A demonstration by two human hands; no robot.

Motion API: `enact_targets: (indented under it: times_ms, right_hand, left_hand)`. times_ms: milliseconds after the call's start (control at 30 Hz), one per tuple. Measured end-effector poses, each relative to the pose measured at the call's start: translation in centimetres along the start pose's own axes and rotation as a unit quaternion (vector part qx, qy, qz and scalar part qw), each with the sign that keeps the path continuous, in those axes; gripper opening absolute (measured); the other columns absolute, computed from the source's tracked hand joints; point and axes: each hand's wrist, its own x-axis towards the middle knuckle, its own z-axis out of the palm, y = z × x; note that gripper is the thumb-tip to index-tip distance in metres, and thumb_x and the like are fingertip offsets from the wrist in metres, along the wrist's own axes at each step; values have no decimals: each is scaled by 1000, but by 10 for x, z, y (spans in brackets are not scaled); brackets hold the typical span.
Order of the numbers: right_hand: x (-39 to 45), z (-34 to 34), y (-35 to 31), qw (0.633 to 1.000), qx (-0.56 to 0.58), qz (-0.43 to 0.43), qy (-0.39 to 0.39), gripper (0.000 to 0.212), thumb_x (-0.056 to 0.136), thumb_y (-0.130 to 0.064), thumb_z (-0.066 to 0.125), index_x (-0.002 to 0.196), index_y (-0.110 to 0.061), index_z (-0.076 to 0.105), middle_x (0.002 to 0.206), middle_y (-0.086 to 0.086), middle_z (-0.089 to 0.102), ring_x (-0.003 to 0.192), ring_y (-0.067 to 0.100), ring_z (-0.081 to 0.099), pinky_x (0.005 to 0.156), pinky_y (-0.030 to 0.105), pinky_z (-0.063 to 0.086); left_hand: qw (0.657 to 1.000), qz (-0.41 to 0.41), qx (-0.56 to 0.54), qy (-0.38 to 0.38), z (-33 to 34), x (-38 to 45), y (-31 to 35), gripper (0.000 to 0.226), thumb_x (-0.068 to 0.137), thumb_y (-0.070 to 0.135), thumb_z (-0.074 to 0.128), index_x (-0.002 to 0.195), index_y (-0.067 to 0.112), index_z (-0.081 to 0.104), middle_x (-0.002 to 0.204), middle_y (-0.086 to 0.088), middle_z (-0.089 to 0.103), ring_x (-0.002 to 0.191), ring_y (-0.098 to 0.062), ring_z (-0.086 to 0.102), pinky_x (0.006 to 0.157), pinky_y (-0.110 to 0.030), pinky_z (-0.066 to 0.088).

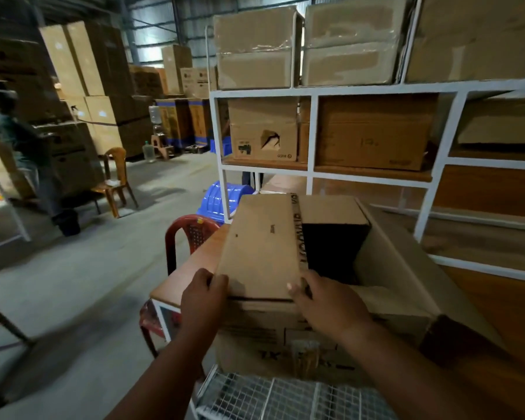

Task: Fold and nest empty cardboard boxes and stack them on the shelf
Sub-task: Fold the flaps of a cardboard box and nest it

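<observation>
Fig.: Large open box (400,301) on wooden table (191,268), directly ahead. Smaller box (261,250) lies over its left half, long axis running away from person. Left hand (202,298) grips near-left corner, right hand (325,298) near-right corner w/ fingers curled on edge; both equally near. Dark opening to right gives room for nesting. White shelf (311,134) beyond, bays mostly filled.

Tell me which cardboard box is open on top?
The large box both hands grip: its interior shows dark beside the flap. Shelf boxes look closed.
</observation>
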Motion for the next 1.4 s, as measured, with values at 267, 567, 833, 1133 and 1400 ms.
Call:
enact_targets:
  times_ms: [267,567,833,1133,1400]
  right_hand:
    - [34,-12,-11,995,38,95,-13,65,102,-63,48,147,-16,52,138,11,63,121,33,64,94,37,53]
    - [32,-31,50,977,-28,213,-13,78,98,-71,39,158,-20,42,157,18,47,140,42,49,111,51,43]
    - [-7,-58,106,988,-89,121,-21,81,98,-77,41,163,-30,33,160,12,44,143,38,45,114,52,42]
    - [-42,-94,171,987,-154,49,4,77,101,-72,45,167,-35,31,168,-2,44,151,25,41,124,46,33]
    - [-71,-101,205,949,-26,292,114,82,79,-78,32,146,-33,47,163,8,38,146,39,37,117,60,40]
  left_hand:
    - [979,62,-95,-169,17,-26,-3,39,107,36,58,140,53,48,148,19,53,137,-7,51,114,-46,46]
    - [970,192,-10,-148,67,-134,3,70,100,78,35,162,44,36,171,24,20,157,2,19,125,-31,27]
    - [754,600,242,-114,93,-39,38,35,100,46,62,107,13,71,129,-9,63,125,-34,56,102,-51,40]
    - [785,498,303,-209,158,-134,88,98,99,84,31,161,9,41,162,-20,46,152,-39,39,124,-64,31]
    - [801,437,328,-244,238,-178,137,81,106,71,28,159,11,43,165,-29,38,159,-47,25,123,-75,16]
